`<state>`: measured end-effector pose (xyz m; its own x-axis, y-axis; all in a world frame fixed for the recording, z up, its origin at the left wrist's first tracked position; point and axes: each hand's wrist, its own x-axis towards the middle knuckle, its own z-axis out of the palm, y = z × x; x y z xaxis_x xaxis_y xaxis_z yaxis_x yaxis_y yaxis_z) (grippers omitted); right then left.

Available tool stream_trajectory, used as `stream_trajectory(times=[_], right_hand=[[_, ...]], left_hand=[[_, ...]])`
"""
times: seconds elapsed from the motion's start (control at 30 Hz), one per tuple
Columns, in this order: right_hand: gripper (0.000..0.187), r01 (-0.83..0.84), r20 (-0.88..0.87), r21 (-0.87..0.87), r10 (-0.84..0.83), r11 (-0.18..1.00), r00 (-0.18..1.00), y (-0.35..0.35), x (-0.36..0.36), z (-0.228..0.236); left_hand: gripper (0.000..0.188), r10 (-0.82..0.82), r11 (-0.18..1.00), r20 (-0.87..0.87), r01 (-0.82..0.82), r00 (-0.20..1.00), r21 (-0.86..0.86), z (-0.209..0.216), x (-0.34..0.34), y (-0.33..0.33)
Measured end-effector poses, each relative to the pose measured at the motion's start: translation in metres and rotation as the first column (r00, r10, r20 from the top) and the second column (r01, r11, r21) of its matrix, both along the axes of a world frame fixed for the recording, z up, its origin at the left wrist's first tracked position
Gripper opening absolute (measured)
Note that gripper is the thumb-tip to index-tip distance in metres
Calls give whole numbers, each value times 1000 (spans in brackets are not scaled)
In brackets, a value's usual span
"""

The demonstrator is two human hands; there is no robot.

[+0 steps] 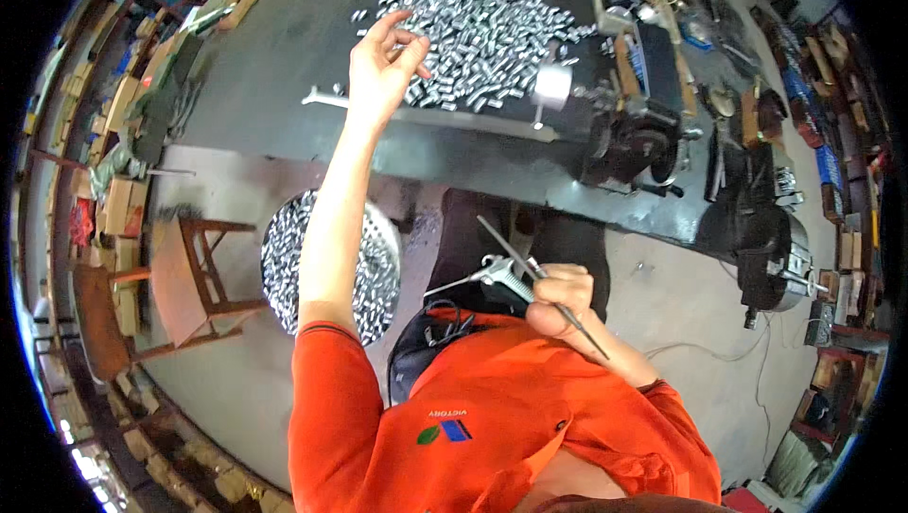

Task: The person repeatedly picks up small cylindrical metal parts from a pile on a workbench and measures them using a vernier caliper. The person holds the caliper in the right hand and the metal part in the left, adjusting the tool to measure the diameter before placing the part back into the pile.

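Over the left edge of a heap of small shiny metal sleeves [492, 40] on the dark workbench, my left hand [383, 64] is raised with bent fingers apart. I can make out nothing between them. My right hand [565, 300], low in front of my body, is closed around a thin dark rod, like a slim file [501, 237], which slants across the fist. A silvery tool with a coiled, spring-like part [497, 272] lies against the same hand, its thin tip toward the left; its exact kind is unclear.
A round perforated metal basket [386, 239] full of similar sleeves stands below the bench at left, beside a wooden stool [184, 277]. A spanner [324, 97] and a blurred white cylinder [551, 86] are near the bench's front. A dark vise [634, 149] sits at right.
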<state>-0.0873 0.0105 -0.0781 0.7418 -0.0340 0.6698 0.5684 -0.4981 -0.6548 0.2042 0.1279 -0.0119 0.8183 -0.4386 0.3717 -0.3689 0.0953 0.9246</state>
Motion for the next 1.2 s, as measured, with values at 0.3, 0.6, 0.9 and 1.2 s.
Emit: stream_trajectory(times=[0.3, 0.6, 0.9, 1.2], right_hand=[[37, -123, -174, 116, 142, 986, 974, 6, -4, -13], [25, -103, -216, 83, 119, 991, 969, 13, -2, -13], [22, -106, -244, 97, 127, 990, 961, 19, -5, -17], [21, -87, -242, 93, 107, 992, 964, 17, -8, -21]], left_hand=[[27, 345, 786, -136, -207, 929, 583, -160, -60, 186], [31, 317, 57, 297, -331, 901, 942, -275, -60, 217], [26, 147, -35, 329, -328, 933, 944, -281, -64, 206], [19, 192, 65, 317, -334, 929, 940, -274, -64, 203]])
